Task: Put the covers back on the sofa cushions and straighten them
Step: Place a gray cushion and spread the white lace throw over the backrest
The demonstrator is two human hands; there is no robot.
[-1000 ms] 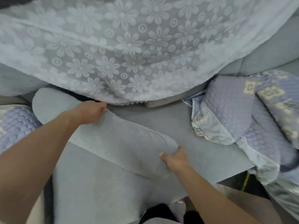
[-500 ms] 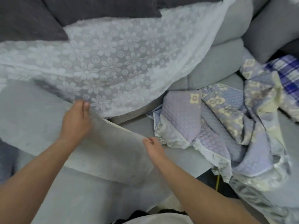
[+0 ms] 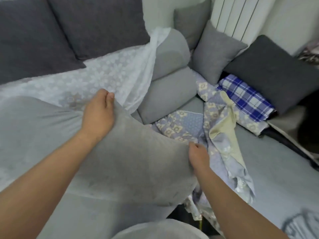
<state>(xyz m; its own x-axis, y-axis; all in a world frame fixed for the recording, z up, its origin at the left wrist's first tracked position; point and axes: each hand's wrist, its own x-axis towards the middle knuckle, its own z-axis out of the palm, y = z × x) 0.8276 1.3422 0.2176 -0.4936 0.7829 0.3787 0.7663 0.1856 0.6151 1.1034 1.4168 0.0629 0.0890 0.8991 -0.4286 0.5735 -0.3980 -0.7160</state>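
The left hand (image 3: 98,116) is closed over the far edge of a large grey seat cushion (image 3: 131,169), fingers curled down behind it and thumb on top, while the right hand (image 3: 198,156) pinches the cushion's right corner with the fingers tucked under the fabric. Taking that cushion as the landmark: it is tilted up off the sofa seat (image 3: 276,169), its near end low toward the person and its far edge raised. Just behind it, touching the left hand, lies a white lace throw (image 3: 107,78) with a flower pattern, spread loosely over the seat and bunched against two stacked grey bolsters (image 3: 169,87) to the cushion's right rear. Immediately right of the cushion, touching the right hand, a crumpled lilac quilted cover (image 3: 219,135) with pale floral patches lies in a heap, partly inside out. Further right sits a blue plaid cloth (image 3: 245,97), and beyond it grey and dark throw pillows (image 3: 269,69). Judging by this, the task looks early: the cushion in hand seems to wear only its plain grey skin, the quilted cover is not on anything, and the lace is unstraightened. Covering, seating and smoothing all appear left to do.
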